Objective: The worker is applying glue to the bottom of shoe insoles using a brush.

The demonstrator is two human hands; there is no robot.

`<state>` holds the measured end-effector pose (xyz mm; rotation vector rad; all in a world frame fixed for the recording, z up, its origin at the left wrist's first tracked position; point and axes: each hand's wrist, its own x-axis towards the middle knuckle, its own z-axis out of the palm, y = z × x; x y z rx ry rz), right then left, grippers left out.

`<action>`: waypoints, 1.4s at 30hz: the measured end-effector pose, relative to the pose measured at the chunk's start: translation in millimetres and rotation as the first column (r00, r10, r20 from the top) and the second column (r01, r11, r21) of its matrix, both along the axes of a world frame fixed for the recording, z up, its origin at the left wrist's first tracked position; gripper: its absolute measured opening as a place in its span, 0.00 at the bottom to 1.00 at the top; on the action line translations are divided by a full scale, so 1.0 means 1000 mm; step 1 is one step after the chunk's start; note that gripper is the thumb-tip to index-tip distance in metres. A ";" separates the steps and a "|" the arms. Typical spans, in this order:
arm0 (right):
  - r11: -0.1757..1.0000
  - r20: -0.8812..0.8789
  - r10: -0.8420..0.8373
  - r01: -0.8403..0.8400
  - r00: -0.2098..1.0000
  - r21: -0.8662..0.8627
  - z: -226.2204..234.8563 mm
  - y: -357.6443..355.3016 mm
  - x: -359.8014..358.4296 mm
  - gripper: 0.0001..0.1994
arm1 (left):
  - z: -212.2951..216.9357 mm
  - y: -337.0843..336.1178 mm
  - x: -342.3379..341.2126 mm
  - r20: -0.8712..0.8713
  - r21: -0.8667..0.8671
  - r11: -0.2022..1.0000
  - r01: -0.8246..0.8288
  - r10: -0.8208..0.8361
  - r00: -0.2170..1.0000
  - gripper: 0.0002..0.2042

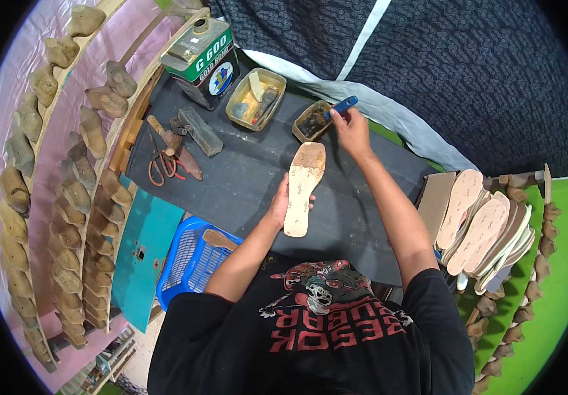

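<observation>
My left hand (280, 201) grips a pale tan insole (297, 205) from beneath, with fingertips showing along its right edge. The insole's wide end points away from me and carries a brown, wet-looking patch (310, 157). In my right hand (353, 133) is the blue handle of a brush (345, 104), pinched between thumb and fingers. The brush's lower end reaches into a small rectangular tub (301, 131) of dark brown stuff, so its bristles are hidden. This tub stands just beyond the insole's wide end.
A green and black metal can (199, 62) and a yellowish tub (236, 117) of small tools stand at the back left. Scissors (157, 170), a hammer (169, 140) and a grey block (199, 131) lie nearby. Stacked insoles (484, 227) are at right, a blue basket (182, 250) at lower left, wooden lasts (76, 197) on racks.
</observation>
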<state>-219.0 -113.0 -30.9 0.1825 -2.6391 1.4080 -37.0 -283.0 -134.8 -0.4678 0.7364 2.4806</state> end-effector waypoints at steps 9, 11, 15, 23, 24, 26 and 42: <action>0.950 0.073 0.035 -0.011 0.997 -0.313 0.049 0.019 0.095 0.09 | 0.014 0.012 -0.013 0.001 0.004 1.000 0.020 -0.020 1.000 0.34; 0.967 0.006 0.061 -0.057 0.998 -0.249 0.052 0.020 0.125 0.09 | 0.021 0.017 -0.016 -0.012 0.012 0.999 0.037 -0.037 0.999 0.33; 0.987 -0.081 0.117 -0.125 0.990 -0.097 0.058 0.028 0.147 0.08 | 0.034 0.024 -0.014 -0.054 0.024 0.997 0.077 -0.076 0.996 0.33; 0.971 -0.150 0.238 -0.239 0.960 0.012 0.075 0.020 0.153 0.07 | 0.034 0.037 -0.001 -0.165 0.020 0.985 0.169 -0.163 0.973 0.33; 0.951 -0.161 0.307 -0.299 0.938 0.077 0.076 0.018 0.158 0.06 | 0.038 0.038 -0.002 -0.167 0.020 0.986 0.164 -0.159 0.973 0.33; 0.934 -0.178 0.357 -0.348 0.917 0.081 0.082 0.015 0.169 0.06 | 0.045 0.038 -0.004 -0.107 0.085 0.994 0.073 -0.064 0.992 0.32; 0.884 -0.373 0.461 -0.383 0.805 0.267 0.108 0.024 0.165 0.18 | 0.054 0.031 0.003 -0.251 -0.078 0.990 0.118 -0.134 0.959 0.38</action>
